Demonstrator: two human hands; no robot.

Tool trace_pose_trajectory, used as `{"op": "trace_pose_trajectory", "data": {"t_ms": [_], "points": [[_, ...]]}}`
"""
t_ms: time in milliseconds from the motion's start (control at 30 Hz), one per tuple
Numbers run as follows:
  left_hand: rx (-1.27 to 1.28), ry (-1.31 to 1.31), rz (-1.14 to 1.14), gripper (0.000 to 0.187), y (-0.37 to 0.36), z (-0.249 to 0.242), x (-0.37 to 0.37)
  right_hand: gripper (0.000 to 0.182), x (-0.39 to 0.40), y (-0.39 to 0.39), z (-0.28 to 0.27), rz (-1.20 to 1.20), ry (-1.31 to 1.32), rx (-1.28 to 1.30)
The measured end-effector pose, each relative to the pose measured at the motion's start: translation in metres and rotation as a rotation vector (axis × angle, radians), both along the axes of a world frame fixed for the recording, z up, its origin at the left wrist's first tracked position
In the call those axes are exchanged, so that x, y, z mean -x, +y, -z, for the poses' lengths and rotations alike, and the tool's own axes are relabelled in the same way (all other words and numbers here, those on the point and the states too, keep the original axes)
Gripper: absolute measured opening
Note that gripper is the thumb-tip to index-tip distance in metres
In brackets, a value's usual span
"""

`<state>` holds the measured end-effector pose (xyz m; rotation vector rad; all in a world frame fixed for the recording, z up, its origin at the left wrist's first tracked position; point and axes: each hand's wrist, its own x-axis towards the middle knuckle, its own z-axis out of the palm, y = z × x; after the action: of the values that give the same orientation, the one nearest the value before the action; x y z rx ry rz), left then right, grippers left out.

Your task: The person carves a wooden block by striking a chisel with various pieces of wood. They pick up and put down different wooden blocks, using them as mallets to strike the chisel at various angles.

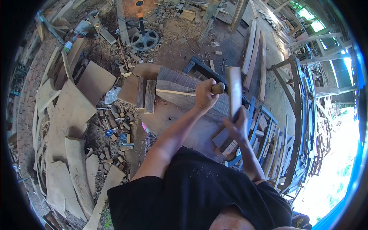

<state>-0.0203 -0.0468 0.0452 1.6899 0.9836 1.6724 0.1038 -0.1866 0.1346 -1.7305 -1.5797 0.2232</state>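
My left hand (206,95) is closed around the wooden handle (218,88) of what looks like a chisel. Its thin shaft points left over a dark, ridged piece of wood (180,81) with a pale front edge. My right hand (237,124) grips the lower end of a flat wooden bat (234,90), held upright just right of the chisel's handle end. A small gap seems to separate bat and handle. Where the chisel's tip meets the wood is too small to make out.
Two short wood blocks (145,96) stand left of the ridged piece. Large curved slabs (69,111) and scraps (111,126) cover the left side. A metal handwheel (144,40) is at the back. Long boards (256,57) and a wooden frame (295,84) lie to the right.
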Motion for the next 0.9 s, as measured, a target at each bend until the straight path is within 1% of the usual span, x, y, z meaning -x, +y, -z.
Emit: {"op": "trace_pose_trajectory", "data": {"t_ms": [33, 67, 100, 167, 200, 233, 267, 300, 367, 400, 433, 500, 533, 600, 633, 667, 700, 733, 767, 800, 833, 900], "points": [[-0.014, 0.046, -0.028, 0.022, 0.005, 0.002, -0.004, 0.038, -0.002, 0.009, -0.006, 0.031, 0.248, 0.260], [-0.013, 0.098, -0.051, 0.023, 0.005, 0.005, -0.005, 0.038, 0.007, 0.010, -0.034, 0.046, 0.474, 0.138], [0.005, 0.101, -0.045, 0.023, -0.001, 0.007, -0.006, 0.039, 0.009, 0.006, -0.050, 0.098, 0.569, -0.037], [-0.060, 0.123, -0.082, 0.024, 0.000, 0.003, -0.005, 0.043, 0.025, 0.007, -0.079, 0.080, 0.652, -0.420], [-0.065, 0.122, -0.077, 0.024, 0.000, 0.003, -0.005, 0.043, 0.016, 0.007, -0.051, 0.084, 0.650, -0.426], [-0.030, 0.103, -0.053, 0.024, -0.001, 0.002, -0.002, 0.045, -0.001, 0.006, 0.001, -0.017, 0.342, -0.556], [0.004, 0.082, -0.035, 0.023, 0.001, 0.001, -0.002, 0.047, 0.004, 0.012, 0.010, -0.122, 0.026, -0.674], [-0.003, 0.075, -0.041, 0.023, 0.005, 0.002, -0.004, 0.047, 0.002, 0.010, 0.009, -0.131, 0.022, -0.680], [0.045, 0.077, -0.006, 0.023, 0.007, 0.010, -0.006, 0.046, 0.009, -0.001, -0.002, 0.049, 0.138, 0.274], [0.038, 0.072, -0.027, 0.023, 0.015, 0.003, -0.004, 0.045, 0.005, 0.005, -0.018, 0.048, 0.275, 0.182], [0.068, 0.048, -0.020, 0.023, 0.010, 0.001, -0.002, 0.045, 0.008, 0.003, -0.034, 0.052, 0.461, -0.025], [0.093, 0.030, -0.008, 0.023, 0.006, 0.001, -0.001, 0.050, 0.027, 0.001, -0.072, 0.064, 0.721, -0.338], [0.064, 0.041, -0.014, 0.022, 0.007, 0.003, 0.000, 0.050, 0.026, 0.000, -0.066, 0.071, 0.724, -0.341], [0.033, 0.048, -0.022, 0.022, 0.005, 0.002, 0.001, 0.051, 0.018, -0.002, -0.030, 0.092, 0.693, -0.089], [0.079, 0.025, 0.029, 0.021, 0.003, -0.001, 0.002, 0.052, 0.014, -0.002, -0.011, 0.098, 0.673, 0.036], [0.125, 0.004, 0.082, 0.020, 0.002, -0.003, 0.003, 0.052, 0.017, 0.000, -0.004, 0.106, 0.653, 0.160], [0.107, 0.002, 0.075, 0.020, 0.009, -0.003, 0.003, 0.052, 0.018, 0.007, -0.003, 0.101, 0.628, 0.272], [0.008, 0.066, 0.033, 0.020, 0.011, 0.004, 0.003, 0.045, 0.010, 0.005, -0.012, 0.115, 0.688, 0.237], [-0.075, 0.137, 0.014, 0.021, 0.003, 0.006, 0.005, 0.039, 0.005, 0.003, -0.012, 0.108, 0.690, 0.100], [-0.190, 0.154, 0.043, 0.022, 0.002, 0.005, 0.007, 0.040, 0.001, 0.000, -0.013, 0.134, 0.704, 0.091], [-0.189, 0.156, 0.047, 0.022, 0.000, 0.005, 0.006, 0.043, -0.003, -0.001, -0.015, 0.156, 0.716, 0.076], [-0.185, 0.260, 0.068, 0.023, -0.003, 0.006, 0.003, 0.044, -0.007, -0.005, -0.013, 0.153, 0.719, 0.083]]}}
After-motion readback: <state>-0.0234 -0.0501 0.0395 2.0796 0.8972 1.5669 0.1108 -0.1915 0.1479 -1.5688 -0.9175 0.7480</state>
